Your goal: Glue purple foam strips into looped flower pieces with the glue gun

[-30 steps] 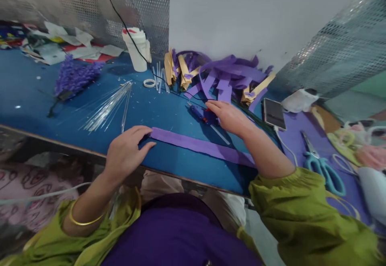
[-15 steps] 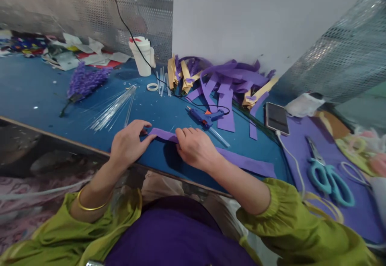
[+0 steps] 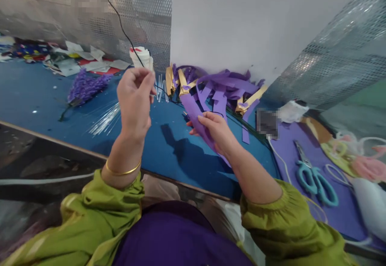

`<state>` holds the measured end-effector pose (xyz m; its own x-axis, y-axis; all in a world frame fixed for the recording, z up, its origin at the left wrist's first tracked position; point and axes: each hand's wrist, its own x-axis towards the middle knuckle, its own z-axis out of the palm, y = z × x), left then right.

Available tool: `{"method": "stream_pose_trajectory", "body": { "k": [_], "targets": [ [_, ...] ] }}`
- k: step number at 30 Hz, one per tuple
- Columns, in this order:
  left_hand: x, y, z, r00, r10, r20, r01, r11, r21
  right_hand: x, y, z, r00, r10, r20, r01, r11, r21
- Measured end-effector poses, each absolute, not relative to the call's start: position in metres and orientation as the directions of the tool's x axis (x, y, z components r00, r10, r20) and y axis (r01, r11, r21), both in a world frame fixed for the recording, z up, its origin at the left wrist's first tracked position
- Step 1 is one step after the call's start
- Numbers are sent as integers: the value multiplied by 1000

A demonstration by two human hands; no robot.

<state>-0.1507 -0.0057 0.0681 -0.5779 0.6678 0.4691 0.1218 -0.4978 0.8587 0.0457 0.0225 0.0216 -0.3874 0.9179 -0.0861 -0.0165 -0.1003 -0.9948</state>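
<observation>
My right hand (image 3: 212,127) grips a purple felt-like strip (image 3: 192,106), thumb on top and fingers underneath. The strip's far end points up and left, and its other end hangs below the hand towards the table. Raised over the table, my left hand (image 3: 135,97) has its thumb and fingers pinched together; whether anything thin is between them I cannot make out. The blue glue gun is mostly hidden behind the strip and my right hand. Beyond the strip lie more purple strips (image 3: 220,102) and paper-wrapped purple bunches (image 3: 182,81).
Purple flower sprigs (image 3: 87,87) and clear thin rods (image 3: 105,119) lie on the left. A white cup (image 3: 143,56) stands at the back with a black cord in front. Teal-handled scissors (image 3: 316,181) rest on a purple sheet (image 3: 289,145) at right.
Both hands have come up from the table edge and moved apart. My left hand has let go of the purple strip and risen; my right hand carries the strip up and to the right.
</observation>
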Motion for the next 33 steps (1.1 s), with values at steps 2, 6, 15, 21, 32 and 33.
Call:
{"method": "stream_pose_trajectory", "body": {
  "k": [2, 6, 15, 21, 32, 33],
  "targets": [
    [-140, 15, 89, -547, 757, 358, -54, -458, 887, 57, 26, 35, -332, 941, -65, -112, -108, -988],
    [-127, 48, 104, -442, 868, 228, -289, -378, 880, 82, 32, 63, -211, 975, 71, -116, 47, -992],
    [-140, 67, 37, -29, 999, 27, -16, -27, 1000, 99, 29, 72, -501, 539, 677, 597, 782, -180],
    [-146, 58, 24, 164, 981, -106, -72, 119, 990, 94, 30, 42, -570, 514, 641, 652, 758, -28],
    [-143, 43, 33, 119, 989, -84, -54, 91, 994, 105, 37, 44, -561, 562, 607, 680, 732, -49],
    [-141, 42, 33, 103, 990, -99, -61, 106, 992, 105, 37, 43, -557, 570, 604, 678, 732, -66]
  ]
}}
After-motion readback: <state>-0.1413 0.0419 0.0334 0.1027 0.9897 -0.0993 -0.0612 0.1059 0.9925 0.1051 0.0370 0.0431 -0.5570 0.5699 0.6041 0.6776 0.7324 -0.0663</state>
